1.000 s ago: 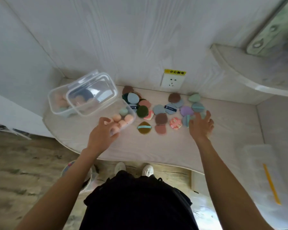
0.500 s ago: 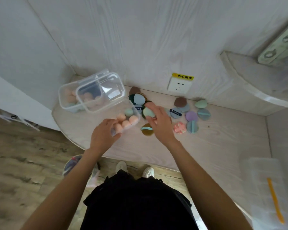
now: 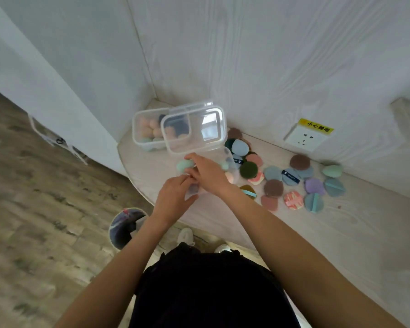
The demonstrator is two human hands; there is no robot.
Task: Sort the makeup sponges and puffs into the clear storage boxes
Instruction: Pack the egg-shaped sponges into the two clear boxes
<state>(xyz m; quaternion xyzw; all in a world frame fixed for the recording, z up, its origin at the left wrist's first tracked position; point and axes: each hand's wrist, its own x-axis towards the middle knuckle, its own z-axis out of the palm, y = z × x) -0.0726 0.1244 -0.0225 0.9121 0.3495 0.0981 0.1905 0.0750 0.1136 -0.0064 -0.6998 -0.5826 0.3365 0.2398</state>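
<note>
1. A mint-green egg-shaped makeup sponge (image 3: 184, 165) is being pinched by the right hand (image 3: 208, 172) over the near clear plastic storage box (image 3: 227, 157).
2. The left hand (image 3: 173, 197) is gripping that box's near edge.
3. A rear clear box (image 3: 149, 129) is holding sponges; many flat round puffs (image 3: 294, 183) are lying unsorted on the pale desk (image 3: 341, 221).

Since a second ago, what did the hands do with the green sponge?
The right hand left the loose puffs, picked up a mint green sponge and carried it left to the near clear box, where its fingers now hold it. The left hand stayed gripping that box's near corner. The far box and the puffs on the table stayed put.
</note>
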